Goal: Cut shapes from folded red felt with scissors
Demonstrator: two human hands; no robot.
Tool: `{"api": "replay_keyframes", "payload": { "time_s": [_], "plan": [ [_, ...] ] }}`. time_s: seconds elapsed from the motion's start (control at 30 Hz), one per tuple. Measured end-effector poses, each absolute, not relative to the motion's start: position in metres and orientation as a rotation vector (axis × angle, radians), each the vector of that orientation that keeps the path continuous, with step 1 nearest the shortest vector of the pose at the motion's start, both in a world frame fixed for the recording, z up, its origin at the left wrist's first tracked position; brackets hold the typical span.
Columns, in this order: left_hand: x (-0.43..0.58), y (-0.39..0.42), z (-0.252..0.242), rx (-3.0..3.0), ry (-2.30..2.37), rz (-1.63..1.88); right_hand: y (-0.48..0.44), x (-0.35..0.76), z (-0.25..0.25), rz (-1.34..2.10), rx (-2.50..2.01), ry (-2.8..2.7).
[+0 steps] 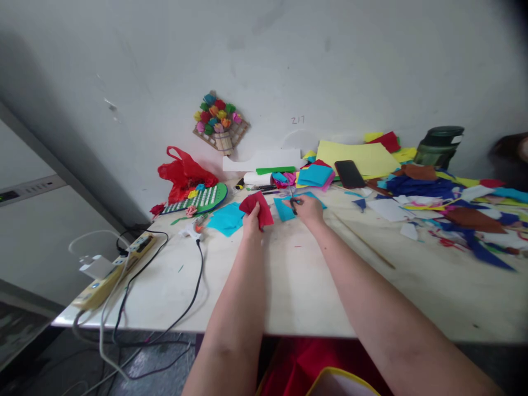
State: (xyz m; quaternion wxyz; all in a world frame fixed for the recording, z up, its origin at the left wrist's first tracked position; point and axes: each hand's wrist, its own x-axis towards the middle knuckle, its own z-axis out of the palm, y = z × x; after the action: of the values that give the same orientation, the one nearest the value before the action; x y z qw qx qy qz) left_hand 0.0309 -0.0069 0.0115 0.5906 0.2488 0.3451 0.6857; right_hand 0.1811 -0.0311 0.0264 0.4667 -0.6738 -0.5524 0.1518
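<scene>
My left hand is closed on a piece of red paper, its thumb pressed on the front. To its right, my right hand grips a pair of dark-handled scissors, blades pointing away from me. Under the scissors and right hand lies a blue paper sheet. More blue paper rests on the table left of my left hand. The scissors and the red paper are apart.
A glue gun and a power strip with cables lie left. Behind are a red plastic bag, a phone and yellow paper. A green bottle, paper scraps and a thin stick are right.
</scene>
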Motion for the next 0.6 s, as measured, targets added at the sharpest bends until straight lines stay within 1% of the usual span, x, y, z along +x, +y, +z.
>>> {"api": "replay_keyframes", "payload": {
  "time_s": [0.07, 0.1, 0.2, 0.4, 0.6],
  "plan": [
    [0.031, -0.007, 0.012, 0.575, 0.807, 1.598, -0.032, 0.188, 0.026, 0.130, -1.920, -1.427],
    [0.032, -0.008, 0.012, 0.575, 0.811, 1.595, -0.032, 0.191, 0.026, 0.070, -2.027, -1.455],
    [0.031, -0.008, 0.014, 0.569, 0.827, 1.567, -0.033, 0.197, 0.027, 0.088, -2.221, -1.540],
    [0.030, -0.007, 0.014, 0.577, 0.848, 1.530, -0.031, 0.202, 0.027, 0.235, -2.306, -1.569],
    [0.031, -0.007, 0.010, 0.619, 0.827, 1.556, -0.034, 0.200, 0.023, 0.114, -2.304, -1.656]
  ]
}}
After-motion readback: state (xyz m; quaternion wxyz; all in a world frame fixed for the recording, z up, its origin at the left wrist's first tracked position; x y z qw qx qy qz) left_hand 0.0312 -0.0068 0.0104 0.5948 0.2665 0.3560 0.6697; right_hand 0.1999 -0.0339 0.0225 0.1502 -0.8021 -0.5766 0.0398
